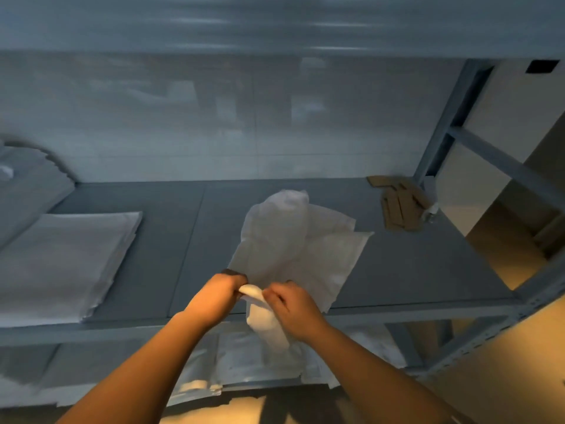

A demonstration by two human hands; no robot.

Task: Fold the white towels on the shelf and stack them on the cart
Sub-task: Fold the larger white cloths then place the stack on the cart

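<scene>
1. Head view: crumpled towel (293, 240) lies on the shelf (428, 270); its near edge overhangs the front.
2. Left hand (220, 293) and right hand (293, 307), close together, each pinch that near edge.
3. Towel stretches away from both hands; neither is clearly nearer.

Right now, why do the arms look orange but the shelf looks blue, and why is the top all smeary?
In the head view, warm light from below tints both hands, left hand and right hand, while the shelf sits in cool, dim light; the upper shelf edge is streaked by motion blur, and the wide lens bends the frame post.
</scene>
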